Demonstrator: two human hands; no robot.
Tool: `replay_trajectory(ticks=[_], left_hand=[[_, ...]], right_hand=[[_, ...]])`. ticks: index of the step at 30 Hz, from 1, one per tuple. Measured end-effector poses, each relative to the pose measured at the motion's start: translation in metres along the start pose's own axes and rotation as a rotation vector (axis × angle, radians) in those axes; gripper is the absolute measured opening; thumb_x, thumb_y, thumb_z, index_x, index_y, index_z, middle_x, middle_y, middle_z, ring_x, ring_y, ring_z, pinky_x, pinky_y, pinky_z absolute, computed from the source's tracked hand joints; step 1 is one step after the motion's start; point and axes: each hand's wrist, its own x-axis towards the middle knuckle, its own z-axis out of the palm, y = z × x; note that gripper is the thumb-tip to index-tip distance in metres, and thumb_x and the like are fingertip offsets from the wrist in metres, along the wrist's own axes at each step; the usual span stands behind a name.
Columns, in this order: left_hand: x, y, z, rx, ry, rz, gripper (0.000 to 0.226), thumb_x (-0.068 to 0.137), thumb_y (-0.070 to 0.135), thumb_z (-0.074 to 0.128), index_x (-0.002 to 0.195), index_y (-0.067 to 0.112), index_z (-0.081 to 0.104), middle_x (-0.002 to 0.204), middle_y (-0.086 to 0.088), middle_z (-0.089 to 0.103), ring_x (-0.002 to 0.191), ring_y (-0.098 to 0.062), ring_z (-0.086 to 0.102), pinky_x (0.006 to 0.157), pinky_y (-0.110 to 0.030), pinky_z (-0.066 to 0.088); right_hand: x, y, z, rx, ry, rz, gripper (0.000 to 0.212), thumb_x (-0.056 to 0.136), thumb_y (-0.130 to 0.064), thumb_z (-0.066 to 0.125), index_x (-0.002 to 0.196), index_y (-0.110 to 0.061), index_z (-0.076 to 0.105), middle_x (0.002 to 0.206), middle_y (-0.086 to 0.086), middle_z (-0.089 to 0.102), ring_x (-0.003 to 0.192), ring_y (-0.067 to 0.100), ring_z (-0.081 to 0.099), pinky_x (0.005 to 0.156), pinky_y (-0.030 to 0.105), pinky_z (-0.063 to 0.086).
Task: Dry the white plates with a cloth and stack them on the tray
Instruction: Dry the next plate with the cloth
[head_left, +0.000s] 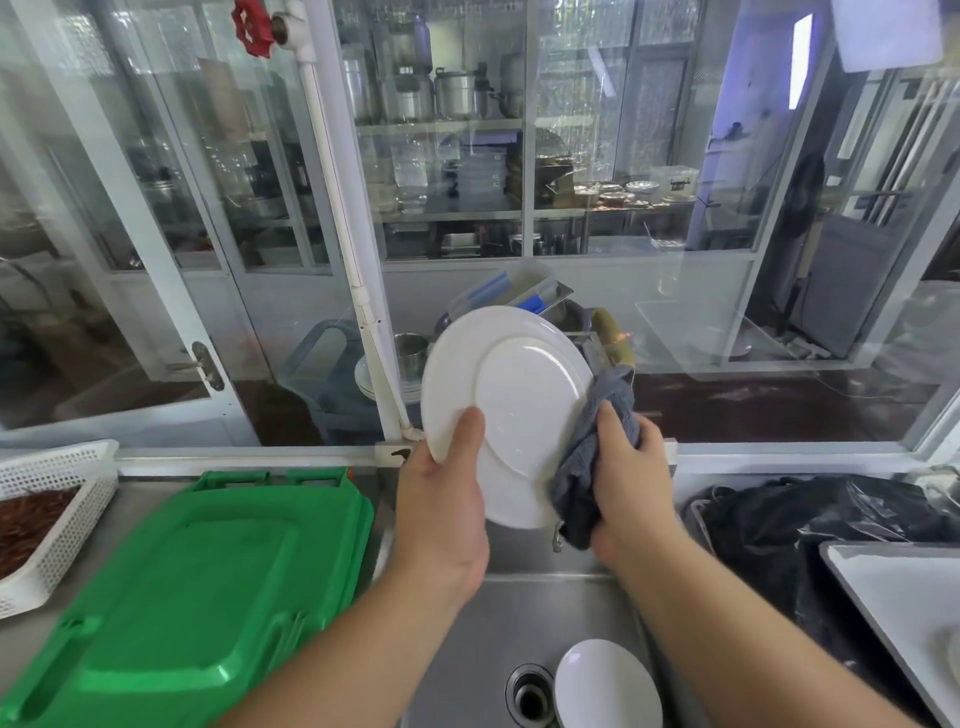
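Observation:
I hold a white plate upright above the sink, its underside facing me. My left hand grips its lower left rim, thumb on the near face. My right hand holds a grey cloth bunched against the plate's right edge. A second white plate lies in the steel sink beside the drain. The white tray sits at the right edge, with part of a white plate showing on it.
A stack of green plastic lids lies on the counter to the left, next to a white perforated basket of dried red chillies. A black plastic bag lies right of the sink. A glass window wall stands directly behind.

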Motion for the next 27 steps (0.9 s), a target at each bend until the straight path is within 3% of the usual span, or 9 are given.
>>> replay_trajectory(ticks=[2,5,8,11,14,17,19,23,27], left_hand=[[-0.006,-0.009,0.003,-0.014,0.001,-0.008,0.015,0.100,0.023,0.068,0.111,0.018,0.077,0.114,0.001,0.080,0.114,-0.021,0.073,0.109,-0.048,0.051],[-0.004,-0.008,-0.001,0.059,-0.036,-0.064,0.015,0.098,0.015,0.070,0.095,0.024,0.082,0.107,0.002,0.082,0.109,-0.023,0.075,0.100,-0.043,0.054],[0.007,0.008,-0.011,0.171,-0.114,-0.140,0.016,0.091,0.015,0.074,0.106,0.020,0.077,0.106,-0.003,0.081,0.106,-0.028,0.074,0.088,-0.039,0.057],[0.018,0.029,-0.020,0.170,-0.222,-0.291,0.054,0.076,0.039,0.075,0.127,0.018,0.071,0.123,-0.012,0.077,0.120,-0.035,0.069,0.107,-0.052,0.052],[0.022,0.041,-0.024,0.248,-0.320,-0.320,0.056,0.078,0.041,0.073,0.129,0.020,0.070,0.122,-0.013,0.077,0.118,-0.036,0.071,0.107,-0.054,0.052],[0.018,0.041,-0.020,0.234,-0.313,-0.257,0.042,0.087,0.034,0.073,0.126,0.021,0.071,0.118,-0.011,0.079,0.114,-0.034,0.073,0.104,-0.054,0.055],[0.011,0.038,-0.014,0.204,-0.284,-0.211,0.025,0.097,0.030,0.068,0.120,0.021,0.072,0.115,-0.007,0.080,0.112,-0.031,0.074,0.102,-0.051,0.056],[0.005,0.028,-0.005,0.091,-0.213,-0.145,0.016,0.102,0.025,0.063,0.114,0.019,0.072,0.110,-0.001,0.081,0.105,-0.022,0.076,0.090,-0.039,0.061],[0.013,0.015,-0.001,0.036,-0.063,-0.096,0.021,0.102,0.029,0.066,0.122,0.022,0.069,0.110,0.002,0.081,0.102,-0.021,0.076,0.080,-0.037,0.062]], right_hand=[[-0.003,0.011,-0.003,0.070,0.031,0.057,0.016,0.096,-0.047,0.071,0.107,-0.036,0.064,0.088,-0.008,0.078,0.077,0.014,0.079,0.059,0.036,0.063],[0.002,0.010,-0.014,0.031,0.037,0.086,0.019,0.096,-0.044,0.073,0.109,-0.031,0.067,0.096,0.000,0.080,0.084,0.021,0.080,0.072,0.045,0.066],[0.012,-0.007,-0.021,-0.109,-0.013,0.007,0.019,0.096,-0.040,0.075,0.109,-0.028,0.069,0.099,0.000,0.080,0.087,0.018,0.078,0.070,0.035,0.062],[0.019,-0.032,-0.022,-0.264,-0.114,-0.142,0.016,0.095,-0.037,0.076,0.109,-0.032,0.070,0.096,-0.008,0.079,0.086,0.010,0.077,0.063,0.020,0.059],[0.020,-0.051,-0.018,-0.389,-0.192,-0.221,0.016,0.093,-0.040,0.077,0.108,-0.041,0.070,0.099,-0.014,0.077,0.086,0.006,0.075,0.064,0.019,0.058],[0.019,-0.058,-0.012,-0.482,-0.161,-0.262,0.015,0.092,-0.049,0.074,0.102,-0.049,0.063,0.095,-0.016,0.074,0.078,-0.001,0.071,0.062,0.021,0.055],[0.018,-0.057,-0.010,-0.564,-0.140,-0.280,0.014,0.095,-0.051,0.067,0.108,-0.049,0.062,0.100,-0.019,0.071,0.086,-0.001,0.068,0.068,0.025,0.050],[0.011,-0.033,-0.012,-0.672,-0.124,-0.303,0.029,0.101,-0.042,0.057,0.130,-0.040,0.056,0.124,-0.005,0.058,0.109,0.018,0.055,0.092,0.035,0.041],[-0.010,-0.007,-0.012,-0.845,-0.106,-0.334,0.019,0.105,-0.039,0.051,0.122,-0.031,0.051,0.113,-0.001,0.046,0.104,0.027,0.045,0.083,0.033,0.030]])
